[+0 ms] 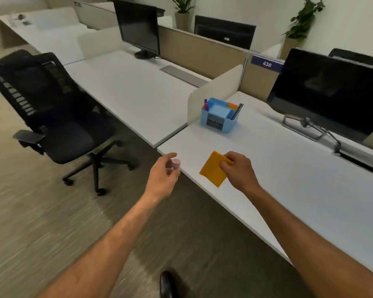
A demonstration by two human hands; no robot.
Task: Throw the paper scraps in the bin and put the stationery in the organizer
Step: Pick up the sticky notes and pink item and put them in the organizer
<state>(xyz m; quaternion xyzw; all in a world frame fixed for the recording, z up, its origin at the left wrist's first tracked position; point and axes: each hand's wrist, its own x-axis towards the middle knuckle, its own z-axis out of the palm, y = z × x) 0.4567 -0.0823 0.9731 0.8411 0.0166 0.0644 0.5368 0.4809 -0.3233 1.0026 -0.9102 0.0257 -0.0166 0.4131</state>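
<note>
Seen from the head camera, the right hand (238,169) pinches an orange sticky pad (213,168) by its far corner between thumb and fingers (225,163), above the white desk (289,179), nearer the person than the blue organizer (220,114); the left hand (163,174), off the desk's edge left of the organizer, curls its fingertips (170,157) round a small pink cylinder (176,164).

Open-plan office: partitioned desks (127,87); monitors (139,29); swivel chair (52,108)
</note>
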